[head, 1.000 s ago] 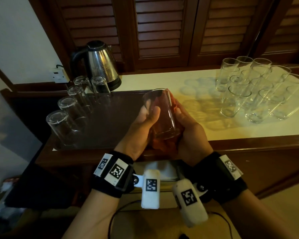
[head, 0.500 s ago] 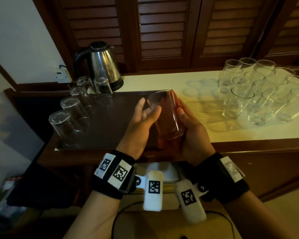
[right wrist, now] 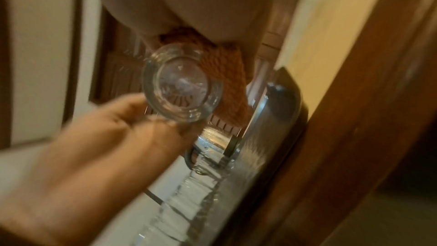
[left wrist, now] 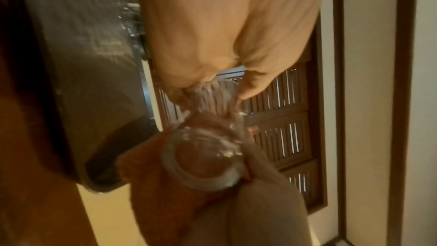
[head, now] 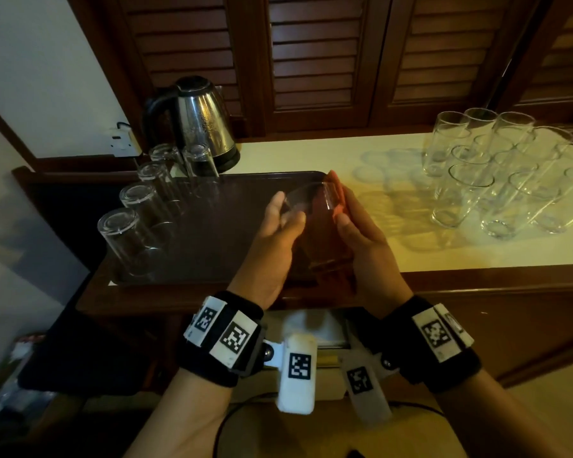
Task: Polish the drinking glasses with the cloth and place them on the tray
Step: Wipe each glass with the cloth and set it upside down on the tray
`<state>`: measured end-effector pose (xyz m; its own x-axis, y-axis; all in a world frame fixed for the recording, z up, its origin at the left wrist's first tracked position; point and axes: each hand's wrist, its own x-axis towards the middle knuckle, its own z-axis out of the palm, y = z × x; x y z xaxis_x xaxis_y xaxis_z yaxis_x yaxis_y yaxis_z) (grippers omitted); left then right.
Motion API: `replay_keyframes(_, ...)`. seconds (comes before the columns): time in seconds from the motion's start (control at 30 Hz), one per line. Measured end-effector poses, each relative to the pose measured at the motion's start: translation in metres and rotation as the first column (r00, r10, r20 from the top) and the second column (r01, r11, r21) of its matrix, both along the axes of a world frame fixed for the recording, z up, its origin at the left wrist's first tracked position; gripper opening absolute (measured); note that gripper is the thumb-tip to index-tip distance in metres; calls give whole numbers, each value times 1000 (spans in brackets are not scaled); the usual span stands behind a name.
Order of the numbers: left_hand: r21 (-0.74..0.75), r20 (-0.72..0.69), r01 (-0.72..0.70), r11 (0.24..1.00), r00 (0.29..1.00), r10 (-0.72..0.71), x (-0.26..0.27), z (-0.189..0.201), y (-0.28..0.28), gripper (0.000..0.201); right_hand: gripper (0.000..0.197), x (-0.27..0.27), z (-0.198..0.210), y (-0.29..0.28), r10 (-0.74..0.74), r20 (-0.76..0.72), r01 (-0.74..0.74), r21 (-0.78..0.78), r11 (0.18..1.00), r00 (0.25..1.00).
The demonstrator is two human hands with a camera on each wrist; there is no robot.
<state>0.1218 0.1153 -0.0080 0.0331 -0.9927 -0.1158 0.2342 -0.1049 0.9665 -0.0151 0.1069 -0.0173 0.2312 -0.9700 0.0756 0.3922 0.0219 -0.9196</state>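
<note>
Drinking glass (head: 315, 223) held tilted above dark tray (head: 212, 226), between both hands. Left hand (head: 275, 239) pinches it near the rim; right hand (head: 361, 239) cups its side through orange cloth (right wrist: 227, 74). Five upturned glasses (head: 126, 233) stand along tray's left edge; unpolished cluster (head: 497, 170) on counter, right.

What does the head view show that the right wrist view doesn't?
Only the head view: the unpolished glasses on the counter, and the wristbands. Only the right wrist view: the held glass's thick base end-on, with the orange cloth's weave beside it. Both: left hand and right hand gripping that glass, the tray and the kettle.
</note>
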Motion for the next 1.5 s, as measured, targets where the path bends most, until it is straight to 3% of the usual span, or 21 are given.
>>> replay_keyframes(0.1,-1,119,3,1000,993,-3,-9,0,2,93,57,6,-4,2,-16,-127,7,-68,998,992)
replay_keyframes(0.13,-5,117,-11,1000,993,12,-11,0,4,91,53,6,-6,3,-2,-77,0,-22,1000,997)
replay_keyframes(0.23,-17,-82,45,999,996,-47,-11,-2,8,69,44,1,-3,7,105,183,-132,141,981,977)
replay_keyframes(0.3,-19,-92,59,998,994,-61,-6,-3,9,63,44,-2,-3,8,131,268,-180,170,969,954)
replay_keyframes(0.43,9,43,13,1000,999,-14,-4,1,9,64,42,5,-4,11,-2,67,-1,55,998,998)
replay_keyframes(0.5,-7,131,36,999,991,-34,-9,3,10,74,46,9,-8,11,-32,-24,31,-22,999,999)
replay_keyframes(0.57,-19,130,21,1000,991,-18,-11,2,12,83,45,7,-7,12,18,42,-20,47,999,999)
replay_keyframes(0.7,-16,-7,72,997,997,-72,-5,-2,9,77,47,-2,0,12,105,251,-159,204,966,962)
replay_keyframes(0.8,-5,44,-12,1000,999,12,-3,-2,6,85,39,-1,4,11,6,123,-18,91,996,992)
replay_keyframes(0.87,-12,92,11,1000,996,-10,-9,-1,7,85,43,2,4,12,-50,16,50,2,999,999)
replay_keyframes(0.93,-48,150,41,998,988,-33,-16,-1,11,87,43,3,0,15,-2,63,2,0,1000,998)
replay_keyframes(1.03,-68,2,87,994,996,-87,-16,-2,13,69,47,-1,2,18,108,221,-141,138,980,969)
replay_keyframes(1.13,-35,-13,70,997,997,-70,-8,-4,13,84,47,-8,2,17,117,265,-166,171,971,957)
replay_keyframes(1.23,-4,-3,-4,1000,1000,4,-7,-6,11,80,38,-6,5,17,20,146,-31,74,997,989)
replay_keyframes(1.33,-19,79,32,999,996,-30,-19,-3,15,85,43,2,1,21,-38,-11,37,-64,997,999)
replay_keyframes(1.4,-43,66,8,999,998,-5,-24,-2,18,78,44,2,0,22,-4,48,4,-11,1000,999)
replay_keyframes(1.5,-13,-87,25,1000,996,-26,-20,-4,16,71,42,-4,-1,20,75,205,-104,134,985,976)
